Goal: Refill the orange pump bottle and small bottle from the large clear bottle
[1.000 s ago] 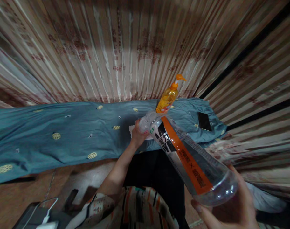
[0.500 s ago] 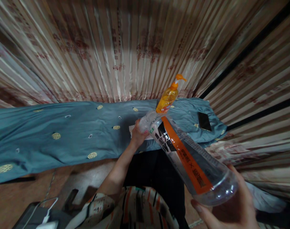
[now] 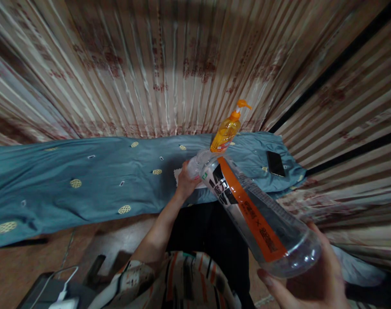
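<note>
A large clear plastic bottle (image 3: 247, 210) with an orange, black and white label lies slanted across my view, its base towards me at the lower right. No liquid shows inside it. My right hand (image 3: 320, 274) is curved around the base, thumb below and fingers on the far side. At the far, upper end my left hand (image 3: 187, 182) is wrapped round clear plastic; its fingertips are partly hidden, and I cannot tell where the bottle's neck ends. Beneath that hand a pale scalloped-edged piece (image 3: 176, 175) shows on the cloth.
An orange pump bottle (image 3: 226, 134) stands just beyond the clear bottle. A black phone (image 3: 275, 164) lies farther right on the blue pineapple-print cloth (image 3: 99, 180). Pleated curtains (image 3: 182, 64) hang behind and to the right. A white plug with a cable (image 3: 63, 296) is at the lower left.
</note>
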Motion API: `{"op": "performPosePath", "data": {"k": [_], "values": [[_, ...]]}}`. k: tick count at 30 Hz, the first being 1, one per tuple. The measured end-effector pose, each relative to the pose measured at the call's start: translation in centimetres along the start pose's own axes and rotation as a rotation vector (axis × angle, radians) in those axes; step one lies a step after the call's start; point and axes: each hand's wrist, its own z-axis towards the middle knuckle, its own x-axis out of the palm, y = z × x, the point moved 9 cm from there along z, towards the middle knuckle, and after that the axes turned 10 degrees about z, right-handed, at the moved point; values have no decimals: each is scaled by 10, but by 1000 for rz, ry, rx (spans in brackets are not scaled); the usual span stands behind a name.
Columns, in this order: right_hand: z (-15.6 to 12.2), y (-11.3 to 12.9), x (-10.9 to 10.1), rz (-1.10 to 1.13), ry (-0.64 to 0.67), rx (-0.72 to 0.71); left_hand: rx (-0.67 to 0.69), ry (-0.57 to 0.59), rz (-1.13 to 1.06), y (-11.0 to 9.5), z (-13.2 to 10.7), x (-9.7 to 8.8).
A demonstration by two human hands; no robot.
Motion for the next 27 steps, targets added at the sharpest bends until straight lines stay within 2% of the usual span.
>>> {"op": "performPosePath", "data": {"k": [6,27], "values": [[3,5,2,-2,-2,-7,44,-1,-3,-3,-1,0],[3,7,3,13,-22,-5,37,12,8,-4,-1,-1]]}}
